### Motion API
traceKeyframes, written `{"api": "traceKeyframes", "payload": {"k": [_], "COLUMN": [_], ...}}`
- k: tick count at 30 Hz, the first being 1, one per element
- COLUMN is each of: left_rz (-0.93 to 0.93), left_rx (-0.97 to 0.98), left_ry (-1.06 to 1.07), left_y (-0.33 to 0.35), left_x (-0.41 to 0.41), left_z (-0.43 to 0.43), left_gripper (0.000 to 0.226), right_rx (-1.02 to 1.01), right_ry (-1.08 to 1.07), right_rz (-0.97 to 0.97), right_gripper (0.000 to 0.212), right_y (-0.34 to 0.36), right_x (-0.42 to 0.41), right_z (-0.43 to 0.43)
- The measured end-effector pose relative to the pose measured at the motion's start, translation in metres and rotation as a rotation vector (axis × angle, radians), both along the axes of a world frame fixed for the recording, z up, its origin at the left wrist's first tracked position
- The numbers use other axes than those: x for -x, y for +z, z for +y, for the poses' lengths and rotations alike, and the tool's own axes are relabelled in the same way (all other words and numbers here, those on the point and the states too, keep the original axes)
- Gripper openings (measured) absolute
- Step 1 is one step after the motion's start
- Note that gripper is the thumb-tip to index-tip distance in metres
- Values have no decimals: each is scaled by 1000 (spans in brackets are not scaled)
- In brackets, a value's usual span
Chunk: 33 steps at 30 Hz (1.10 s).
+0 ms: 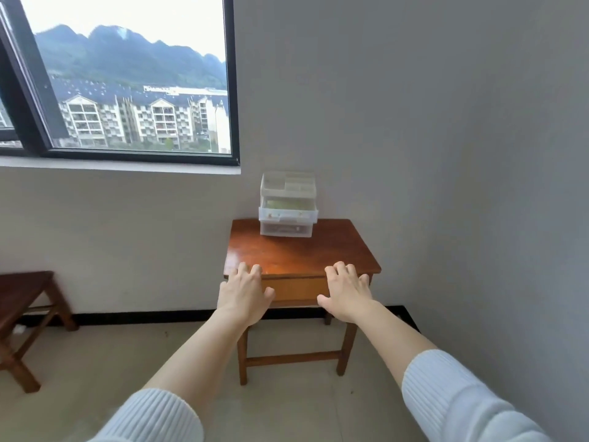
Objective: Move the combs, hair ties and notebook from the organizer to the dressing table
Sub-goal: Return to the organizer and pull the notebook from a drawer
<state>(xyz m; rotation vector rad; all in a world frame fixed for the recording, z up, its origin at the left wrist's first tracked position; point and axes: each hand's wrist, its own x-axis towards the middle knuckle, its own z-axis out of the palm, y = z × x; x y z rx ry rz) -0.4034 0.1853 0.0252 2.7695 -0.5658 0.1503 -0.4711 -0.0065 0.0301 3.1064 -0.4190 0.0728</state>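
Observation:
A clear plastic organizer with stacked drawers stands at the back of a small brown wooden dressing table, against the wall. Its middle drawer is pulled out, and something pale green lies inside it. The contents of the other drawers are too blurred to tell. My left hand and my right hand reach out side by side over the table's front edge, palms down, fingers spread, holding nothing. Both stay well short of the organizer.
A dark wooden bench or table stands at the far left. A large window fills the upper left wall. The grey wall on the right runs close beside the dressing table. Pale tiled floor lies below.

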Motion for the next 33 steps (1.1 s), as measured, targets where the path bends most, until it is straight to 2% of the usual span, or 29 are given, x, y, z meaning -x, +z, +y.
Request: {"api": "traceKeyframes", "payload": {"k": [11,21,23,25,27,30,33], "left_rz": [35,114,179,336,525,678,775], "left_rx": [29,138,163,183,223,203,165], "left_ry": [-29,-161,-149,-96,-18,37,57], "left_y": [-22,-29,-30,-26,-22,-19,-21], "left_x": [-225,-417,-437,-452,-464,-475,-484], "left_z": [-93,-160,-175,-190,-204,-217,-226], "left_gripper": [40,41,42,39,21,29,27], "right_rx": [-69,-225,-246,-318,-375,-412,-467], "right_ry": [35,-114,-121,-136,-152,-185,-229], "right_rz": [-6,-39,-34,-15,41,164,248], "right_gripper": [55,49,43,35,30,26,28], "right_y": [-21,-20,-22,-24,-27,-30,-35], "right_x": [-224,-405,-425,-444,-460,-479,-493], "right_z": [-72,-136,-144,-151,-155,-159,-163]}}
